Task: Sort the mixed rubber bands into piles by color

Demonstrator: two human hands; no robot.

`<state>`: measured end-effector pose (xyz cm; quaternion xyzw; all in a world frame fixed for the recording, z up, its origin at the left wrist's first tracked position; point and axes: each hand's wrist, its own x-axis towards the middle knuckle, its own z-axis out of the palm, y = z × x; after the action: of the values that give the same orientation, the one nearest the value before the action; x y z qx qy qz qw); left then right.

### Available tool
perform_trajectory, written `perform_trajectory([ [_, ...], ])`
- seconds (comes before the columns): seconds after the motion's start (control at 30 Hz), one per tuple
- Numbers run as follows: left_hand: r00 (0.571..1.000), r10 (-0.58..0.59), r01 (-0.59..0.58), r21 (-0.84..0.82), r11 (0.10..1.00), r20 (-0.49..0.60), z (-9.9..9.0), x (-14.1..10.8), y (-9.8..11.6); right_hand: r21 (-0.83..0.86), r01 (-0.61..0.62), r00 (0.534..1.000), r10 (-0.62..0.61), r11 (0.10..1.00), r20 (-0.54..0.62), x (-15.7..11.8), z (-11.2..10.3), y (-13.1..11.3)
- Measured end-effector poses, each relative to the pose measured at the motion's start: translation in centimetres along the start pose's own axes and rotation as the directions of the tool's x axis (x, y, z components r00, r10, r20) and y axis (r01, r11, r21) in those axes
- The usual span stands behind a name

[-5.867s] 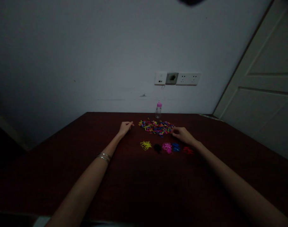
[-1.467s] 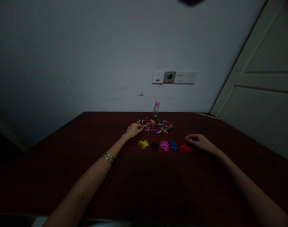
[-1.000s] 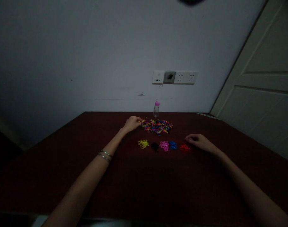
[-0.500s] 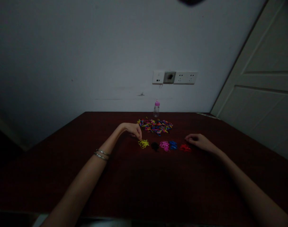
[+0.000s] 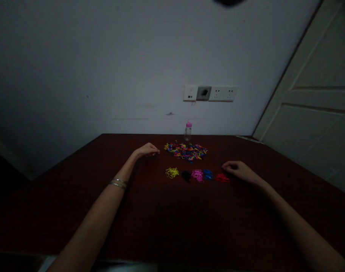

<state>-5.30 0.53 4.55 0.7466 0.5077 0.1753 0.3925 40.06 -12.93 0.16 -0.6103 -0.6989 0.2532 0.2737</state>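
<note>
My left hand [image 5: 148, 150] is held left of a loose mixed heap of coloured rubber bands [image 5: 186, 152], its fingers pressed together; whether they hold a band is too small to see. My right hand [image 5: 238, 169] rests on the table with curled fingers, just beside the red rubber bands [image 5: 222, 178]. What it holds, if anything, is hidden. In a row in front of the heap lie small piles of yellow rubber bands [image 5: 171, 173], black rubber bands [image 5: 186, 175], pink rubber bands [image 5: 198, 175] and blue rubber bands [image 5: 208, 174].
Behind the heap, near the wall, stands a clear bottle with a pink top [image 5: 188, 130]. All of this is on a dark red-brown table [image 5: 172, 219]. Wall sockets [image 5: 210, 93] sit above the table, and a pale panelled door [image 5: 311, 98] rises on the right.
My left hand has drawn away from the yellow pile, back and to the left, to beside the mixed heap. My right hand has stayed in place.
</note>
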Motion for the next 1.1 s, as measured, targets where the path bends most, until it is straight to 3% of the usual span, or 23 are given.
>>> perform_trajectory([
  [0.17, 0.967, -0.039, 0.019, -0.084, 0.996, -0.251, 0.3, 1.1, -2.9, -0.023, 0.024, 1.0, -0.024, 0.999, -0.013, 0.1, 0.0, 0.2],
  [0.4, 0.895, 0.023, -0.033, -0.015, 0.999, -0.445, 1.3, 1.4, -3.8, 0.009, 0.024, 0.999, -0.024, 1.0, -0.027, 0.2, 0.0, -1.3],
  [0.57, 0.866, 0.016, -0.016, 0.005, 1.0, -0.499, 1.7, 0.9, -3.5, 0.019, 0.056, 0.998, -0.057, 0.998, 0.029, 1.6, 1.0, -3.6],
  [0.8, 0.846, 0.057, 0.017, 0.134, 0.991, -0.53, 2.3, 0.2, -2.9, -0.094, 0.164, 0.98, -0.174, 0.982, -0.099, 5.3, 3.6, -5.1],
  [1.1, 0.847, 0.128, -0.015, 0.218, 0.976, -0.515, 2.4, 0.4, -3.3, -0.34, 0.061, 0.976, -0.127, 0.938, -0.176, 5.9, 4.8, -5.6],
])
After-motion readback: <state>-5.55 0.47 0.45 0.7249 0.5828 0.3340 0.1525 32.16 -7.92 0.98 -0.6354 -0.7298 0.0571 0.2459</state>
